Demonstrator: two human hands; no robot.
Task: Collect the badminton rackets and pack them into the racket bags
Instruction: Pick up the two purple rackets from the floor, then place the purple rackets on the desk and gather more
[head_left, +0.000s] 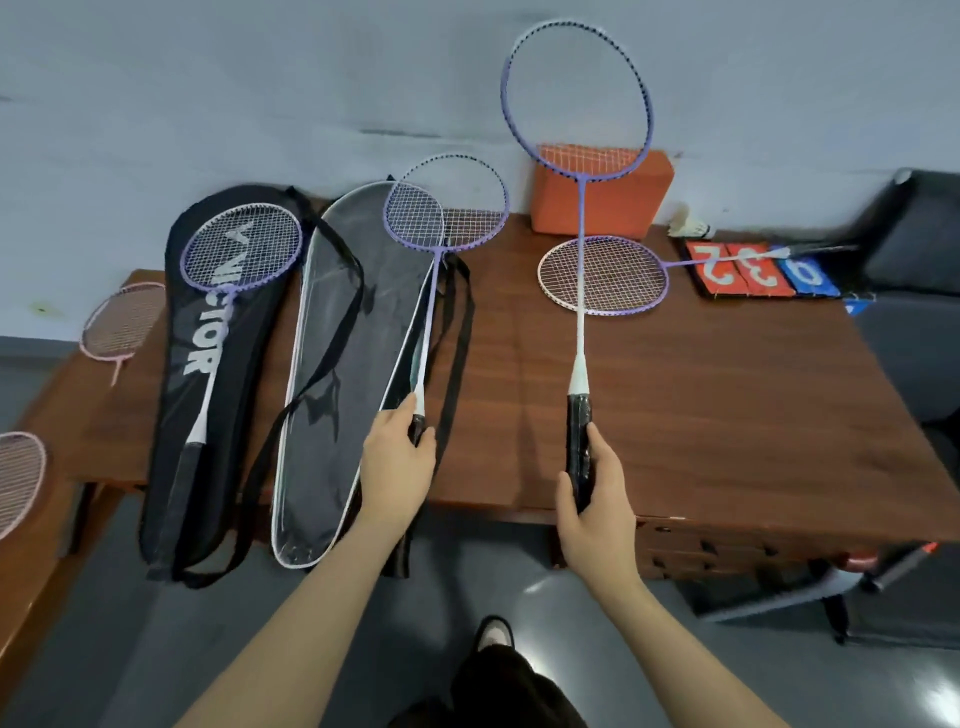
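Observation:
My left hand (397, 462) grips the black handle of a purple racket (431, 291) whose head lies over the top of the open grey racket bag (332, 312). My right hand (592, 499) holds a second purple racket (578, 249) by its handle, raised upright above the wooden table (701, 395). Another purple racket (241, 247) lies on the black Victor bag (192, 374) at the left. A further purple-and-pink racket (602, 275) lies flat on the table near the back right.
An orange block (618, 208) stands against the wall. A shuttlecock (688, 224) and a red-and-blue score flip board (753, 270) sit at the back right. Two pink rackets (122, 322) lie on a lower surface at the left. A dark chair (919, 234) stands at the right.

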